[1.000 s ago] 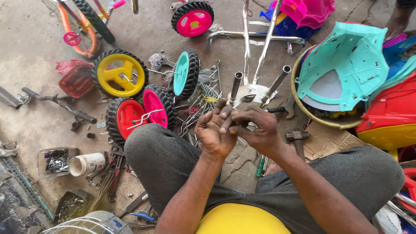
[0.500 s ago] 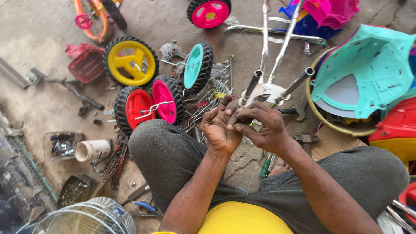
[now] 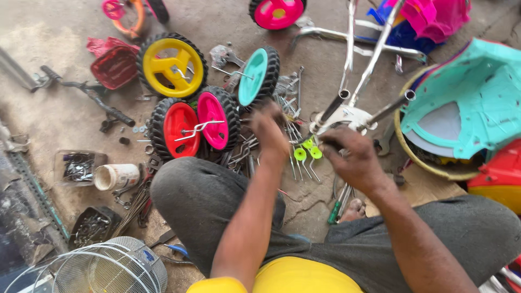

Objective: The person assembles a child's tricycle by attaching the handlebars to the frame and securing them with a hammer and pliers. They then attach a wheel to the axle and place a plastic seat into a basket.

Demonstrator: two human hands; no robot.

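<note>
I sit on the concrete floor with my knees apart. My left hand (image 3: 269, 133) is blurred and stretched forward over a heap of thin metal rods and axles (image 3: 290, 108) beside a teal wheel (image 3: 253, 76); its grip cannot be made out. My right hand (image 3: 353, 157) is closed on the lower edge of a white metal tricycle frame (image 3: 347, 116), whose two grey tubes (image 3: 388, 110) point up and to the right. Green-capped pins (image 3: 306, 150) lie just left of that hand.
Red (image 3: 179, 129), pink (image 3: 213, 120) and yellow (image 3: 172, 65) wheels lie to the left. A teal plastic seat (image 3: 477, 103) rests in a round basket (image 3: 404, 146) on the right. A white cup (image 3: 116, 176), trays of screws (image 3: 78, 167) and a wire fan guard (image 3: 108, 268) sit near my left knee.
Earlier both hands were pressed together at the frame. Now the left hand has come off and reached forward to the rod pile, while the right hand stays at the frame.
</note>
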